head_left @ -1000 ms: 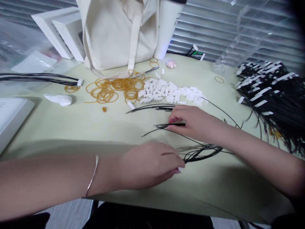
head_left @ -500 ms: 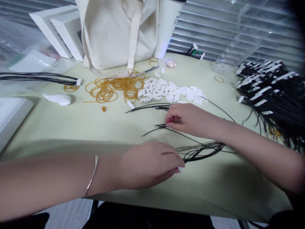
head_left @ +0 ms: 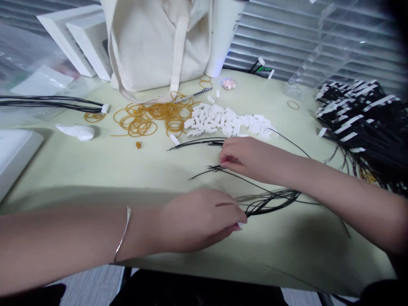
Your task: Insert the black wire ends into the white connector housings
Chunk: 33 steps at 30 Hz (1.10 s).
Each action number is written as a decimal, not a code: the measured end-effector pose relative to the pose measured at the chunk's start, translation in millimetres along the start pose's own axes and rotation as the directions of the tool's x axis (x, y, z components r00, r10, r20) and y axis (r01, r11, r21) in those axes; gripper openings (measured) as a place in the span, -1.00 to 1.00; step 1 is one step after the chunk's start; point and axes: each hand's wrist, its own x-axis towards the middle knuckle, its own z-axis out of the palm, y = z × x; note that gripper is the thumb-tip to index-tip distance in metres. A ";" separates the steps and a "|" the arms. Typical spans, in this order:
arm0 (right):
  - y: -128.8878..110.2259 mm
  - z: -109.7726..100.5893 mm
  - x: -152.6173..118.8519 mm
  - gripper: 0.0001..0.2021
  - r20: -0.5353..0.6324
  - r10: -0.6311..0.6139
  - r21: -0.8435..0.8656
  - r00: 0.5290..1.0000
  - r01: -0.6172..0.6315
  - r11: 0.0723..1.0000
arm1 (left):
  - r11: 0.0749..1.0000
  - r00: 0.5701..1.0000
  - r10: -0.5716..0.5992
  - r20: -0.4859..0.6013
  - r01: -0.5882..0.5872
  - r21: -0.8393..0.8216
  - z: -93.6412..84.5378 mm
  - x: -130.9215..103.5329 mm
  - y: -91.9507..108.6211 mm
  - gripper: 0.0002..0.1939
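My left hand (head_left: pixel 204 221) is closed near the front of the table, with the white edge of a small connector (head_left: pixel 240 225) showing at its fingertips. A looped bundle of thin black wires (head_left: pixel 274 203) runs out from there to the right. My right hand (head_left: pixel 244 155) is pinched at the metal-tipped ends of a few loose black wires (head_left: pixel 216 168); its fingertips partly hide what they grip. Just behind lies another bunch of black wires (head_left: pixel 197 142), its right part covered by my right hand. A heap of white connector housings (head_left: pixel 223 121) lies beyond.
Yellow rubber bands (head_left: pixel 159 114) and a pen-like metal tool (head_left: pixel 193 95) lie before a canvas bag (head_left: pixel 156 46). Tagged black cables (head_left: pixel 360 123) are piled at right. A wired connector (head_left: pixel 105 109), a crumpled white piece (head_left: pixel 78 131) and a white box (head_left: pixel 17 157) sit at left.
My right hand has shifted slightly left and up over the wire ends. A black wire tail now shows below my right forearm. My left hand has stayed in place.
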 end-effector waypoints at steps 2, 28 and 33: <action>-2.4 0.1 0.3 -0.75 0.017 -0.014 -0.078 1.000 0.015 0.997 | 1.000 1.000 -0.003 0.002 0.003 0.005 -0.1 -0.5 0.3 -0.79; 10.9 -77.4 44.1 -0.85 -0.250 0.137 0.593 0.959 0.039 0.805 | 0.546 0.767 -0.635 0.096 0.533 -0.647 -5.6 10.8 -8.7 -0.85; 7.3 -123.3 41.6 -0.80 -0.492 0.268 0.432 0.828 -0.035 0.901 | 0.390 0.703 -0.702 0.116 0.515 -0.763 -9.2 15.4 -12.7 -0.79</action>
